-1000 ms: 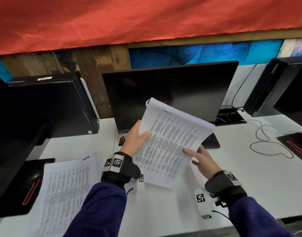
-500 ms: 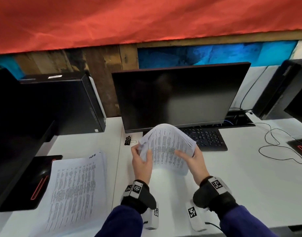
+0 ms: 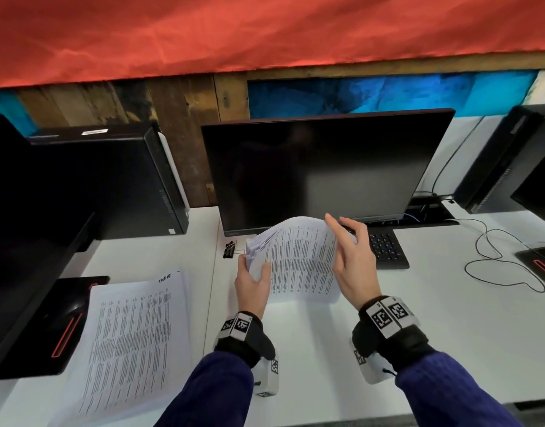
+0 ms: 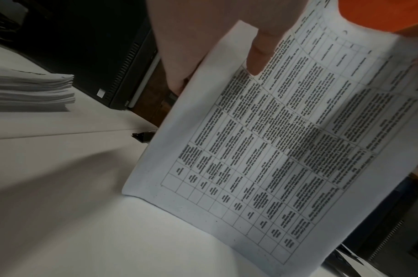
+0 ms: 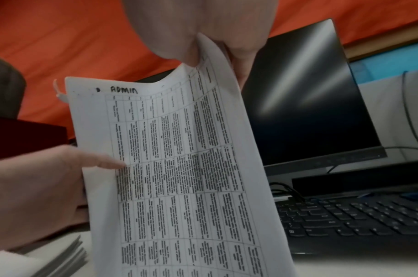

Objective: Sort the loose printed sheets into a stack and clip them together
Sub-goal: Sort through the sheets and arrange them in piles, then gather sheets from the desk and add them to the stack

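A bundle of printed sheets stands bowed on the white desk in front of the monitor, with its lower edge at the desk surface. My left hand grips its left edge, thumb across the front page. My right hand pinches the top right edge. The front page is marked "ADMIN". A second stack of printed sheets lies flat at the left. A black binder clip lies on the desk just left of the held bundle, apart from both hands.
A dark monitor and black keyboard stand right behind the bundle. A black computer tower is at the back left, another tower at the right, with a loose cable looping across the desk.
The bundle came down from mid-air to stand bowed on the desk near the monitor. My right hand shifted from its lower right edge to its top edge.
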Demonstrator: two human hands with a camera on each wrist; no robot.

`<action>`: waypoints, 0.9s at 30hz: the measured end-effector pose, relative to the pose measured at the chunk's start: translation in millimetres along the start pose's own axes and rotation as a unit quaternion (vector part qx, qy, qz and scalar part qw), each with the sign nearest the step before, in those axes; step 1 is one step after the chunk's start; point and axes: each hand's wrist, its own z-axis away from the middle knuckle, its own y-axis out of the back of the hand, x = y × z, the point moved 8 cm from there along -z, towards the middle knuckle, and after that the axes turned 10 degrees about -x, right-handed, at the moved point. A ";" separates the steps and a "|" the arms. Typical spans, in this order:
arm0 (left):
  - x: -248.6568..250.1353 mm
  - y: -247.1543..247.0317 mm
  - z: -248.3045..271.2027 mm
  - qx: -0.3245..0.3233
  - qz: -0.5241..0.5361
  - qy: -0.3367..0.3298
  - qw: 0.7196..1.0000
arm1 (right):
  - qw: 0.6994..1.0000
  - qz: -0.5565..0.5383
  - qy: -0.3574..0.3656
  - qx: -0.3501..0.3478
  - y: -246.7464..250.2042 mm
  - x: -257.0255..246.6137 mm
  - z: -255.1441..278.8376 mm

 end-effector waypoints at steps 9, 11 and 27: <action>-44.8 -1.6 6.1 -0.033 -0.069 0.080 0.994 | 0.908 -0.318 -0.260 -0.081 -72.9 84.0 41.2; -45.4 -2.4 8.2 -0.044 -0.072 0.083 0.993 | 0.916 -0.227 -0.306 -0.122 -88.5 95.3 54.7; -106.0 282.3 76.6 0.065 -0.135 0.275 0.950 | 0.788 -0.330 -0.290 -0.431 -284.2 -66.6 78.4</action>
